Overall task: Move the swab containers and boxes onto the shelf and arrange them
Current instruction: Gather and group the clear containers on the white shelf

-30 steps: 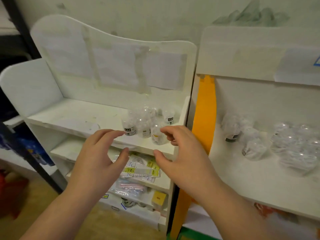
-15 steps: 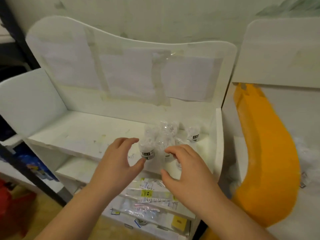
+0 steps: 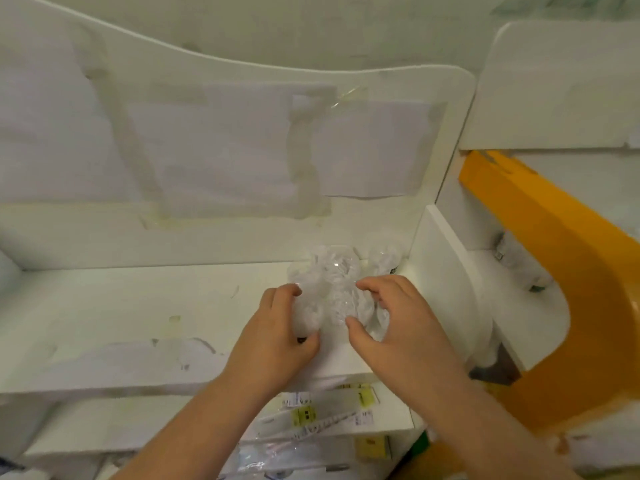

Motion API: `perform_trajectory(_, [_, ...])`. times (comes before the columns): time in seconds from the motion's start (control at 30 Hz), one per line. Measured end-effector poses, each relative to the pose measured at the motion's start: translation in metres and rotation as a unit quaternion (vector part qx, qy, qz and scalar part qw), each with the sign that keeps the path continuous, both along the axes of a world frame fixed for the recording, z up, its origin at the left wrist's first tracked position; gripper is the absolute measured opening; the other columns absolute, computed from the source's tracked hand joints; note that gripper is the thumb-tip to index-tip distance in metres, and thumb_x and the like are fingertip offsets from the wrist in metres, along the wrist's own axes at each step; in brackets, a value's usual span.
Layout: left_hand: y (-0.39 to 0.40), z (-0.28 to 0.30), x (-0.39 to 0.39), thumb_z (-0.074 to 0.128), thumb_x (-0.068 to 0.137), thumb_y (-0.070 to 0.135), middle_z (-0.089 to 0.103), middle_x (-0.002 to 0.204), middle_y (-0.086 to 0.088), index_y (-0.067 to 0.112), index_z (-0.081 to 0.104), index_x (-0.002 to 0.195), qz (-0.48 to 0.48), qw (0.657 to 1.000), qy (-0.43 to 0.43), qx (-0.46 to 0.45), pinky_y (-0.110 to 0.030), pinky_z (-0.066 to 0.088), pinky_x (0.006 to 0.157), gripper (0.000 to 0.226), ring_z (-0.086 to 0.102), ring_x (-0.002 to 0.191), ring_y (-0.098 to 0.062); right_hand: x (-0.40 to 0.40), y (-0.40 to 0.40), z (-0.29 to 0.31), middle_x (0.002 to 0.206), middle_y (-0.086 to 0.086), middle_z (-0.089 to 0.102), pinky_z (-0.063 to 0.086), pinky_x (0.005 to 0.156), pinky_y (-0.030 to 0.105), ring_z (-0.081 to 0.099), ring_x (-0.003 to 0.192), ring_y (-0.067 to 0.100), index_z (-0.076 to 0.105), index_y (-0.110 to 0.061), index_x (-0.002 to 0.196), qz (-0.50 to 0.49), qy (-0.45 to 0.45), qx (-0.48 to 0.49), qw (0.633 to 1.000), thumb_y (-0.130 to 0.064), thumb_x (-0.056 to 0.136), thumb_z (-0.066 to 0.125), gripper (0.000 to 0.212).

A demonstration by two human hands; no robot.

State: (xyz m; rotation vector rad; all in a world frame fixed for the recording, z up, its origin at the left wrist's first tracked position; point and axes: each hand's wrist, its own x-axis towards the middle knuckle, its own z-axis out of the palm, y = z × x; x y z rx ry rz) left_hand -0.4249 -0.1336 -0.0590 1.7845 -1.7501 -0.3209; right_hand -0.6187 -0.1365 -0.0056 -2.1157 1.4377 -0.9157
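Clusters of small clear plastic swab containers [image 3: 332, 282], wrapped in crinkled film, stand bunched at the right end of the white top shelf [image 3: 114, 317], close to its white side panel [image 3: 446, 258], with one more container [image 3: 382, 259] just behind the group. The left hand [image 3: 277, 337] curls round the left flank of the bunch, fingertips over the top and thumb low at the front, so its grip is closed on the containers; the right hand [image 3: 394, 323] cups the right flank in the same way, fingers hooked over and thumb pressing from the near side. Blur hides exactly which containers each finger touches. These containers look light and thin-walled, and the glossy film is probably slippery and prone to crumple, so squeezing hard would likely deform them. Gathering them from both sides low on their bodies, as a herd, seems wiser than pinching single tops, since any one could topple or slide out. On a lower shelf lie flat clear packets with yellow labels [image 3: 325, 410]. To the right, beside a curved orange panel [image 3: 568, 278], more wrapped containers [image 3: 519, 261] sit on the neighbouring shelf unit, probably yet to be moved.
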Motion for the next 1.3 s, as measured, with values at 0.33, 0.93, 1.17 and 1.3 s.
perform_trajectory(0.33, [0.027,0.030,0.078,0.058,0.068,0.061,0.046,0.118,0.013,0.030,0.045,0.131,0.016,0.993,0.072,-0.096,-0.023,0.044,0.086,0.071,0.050,0.103,-0.003,0.076,-0.048,0.013,0.135,-0.001,0.045,0.037,0.104,0.028,0.046,0.124,0.018,0.048,-0.020,0.139,0.019,0.134,-0.043,0.990,-0.032,0.091,0.061,0.051])
perform_trajectory(0.93, [0.029,0.061,0.098,0.075,0.074,0.045,0.047,0.117,0.020,0.036,0.047,0.131,0.000,0.985,0.110,-0.133,-0.022,0.046,0.083,0.064,0.053,0.104,0.003,0.109,-0.070,0.016,0.118,-0.002,0.048,0.046,0.077,0.032,0.055,0.102,0.022,0.054,-0.024,0.126,0.043,0.241,0.006,0.970,-0.043,0.069,0.074,0.062])
perform_trajectory(1.17, [0.021,0.087,0.065,0.074,0.075,0.036,0.047,0.117,0.017,0.040,0.047,0.130,-0.037,0.977,0.139,-0.158,-0.019,0.044,0.076,0.061,0.054,0.098,0.006,0.052,-0.011,0.051,0.123,-0.014,0.039,0.043,0.097,0.023,0.049,0.111,0.006,0.049,-0.030,0.139,-0.028,-0.004,-0.032,0.999,-0.040,0.077,0.070,0.067])
perform_trajectory(1.3, [0.028,0.096,0.023,0.075,0.075,0.033,0.050,0.114,0.024,0.045,0.049,0.123,-0.082,0.973,0.152,-0.155,-0.014,0.042,0.075,0.056,0.055,0.099,0.006,0.002,0.031,0.058,0.118,-0.013,0.042,0.041,0.093,0.013,0.045,0.106,0.001,0.048,-0.028,0.140,-0.073,-0.025,-0.085,0.993,-0.040,0.078,0.070,0.068])
